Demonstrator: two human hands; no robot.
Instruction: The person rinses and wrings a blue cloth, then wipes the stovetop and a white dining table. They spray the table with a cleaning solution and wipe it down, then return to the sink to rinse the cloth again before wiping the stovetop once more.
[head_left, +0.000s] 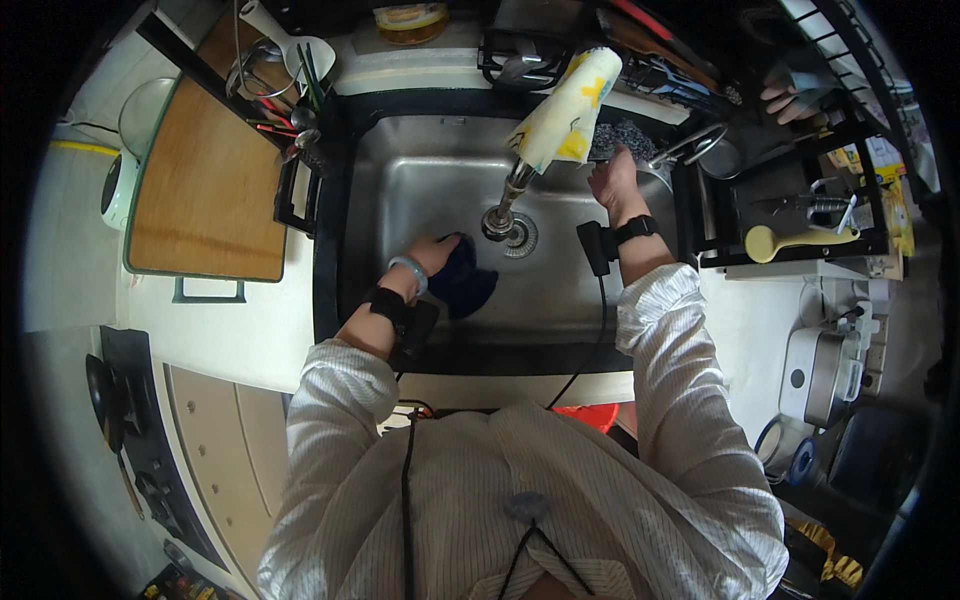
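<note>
My left hand (433, 255) grips a dark blue cloth (469, 281) that hangs low over the left part of the stainless steel sink (420, 180). At the sink's back right, my right hand (615, 178) reaches beside the faucet, close to a dark speckled cloth or pad (622, 139). Its fingers are partly hidden, so whether it holds anything does not show. Between my hands stands the faucet (517, 187), its upper part wrapped in a white and yellow patterned cloth (574, 105). The drain strainer (523, 236) lies below it.
Left of the sink are a wooden cutting board (210, 180) and a holder with utensils (304, 120). A black rack (787, 259) at the right bears a yellow spoon (763, 244). Black cables run from my wrist straps, one across the sink's front edge (525, 360).
</note>
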